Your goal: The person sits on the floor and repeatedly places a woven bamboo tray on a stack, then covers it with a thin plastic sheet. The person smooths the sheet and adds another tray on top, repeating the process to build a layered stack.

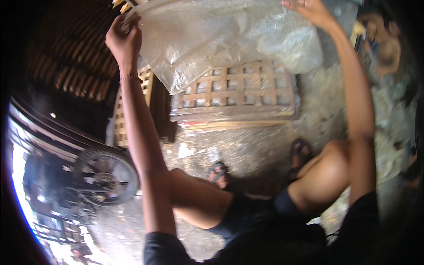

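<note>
A clear, crinkled plastic sheet [225, 39] stretches across the top of the view. My left hand [124, 39] is raised at its left corner, with the fingers closed on the gathered edge. At the top right my right hand [308, 11] reaches over the sheet's far part, fingers extended; the frame's edge cuts it off, and whether it grips the plastic cannot be told. Beneath the sheet's near edge lies a wooden lattice panel [232, 94], its far part covered by the plastic. Thin wooden strips [238, 125] run along the panel's near side.
Left of my forearm stands another lattice piece [145, 82] beside dark boards [162, 109]. A motorcycle wheel [106, 179] is at the lower left, below a dark slatted surface [76, 69]. Pale plastic [384, 132] spreads along the right. Another person [387, 49] is at the upper right, blurred.
</note>
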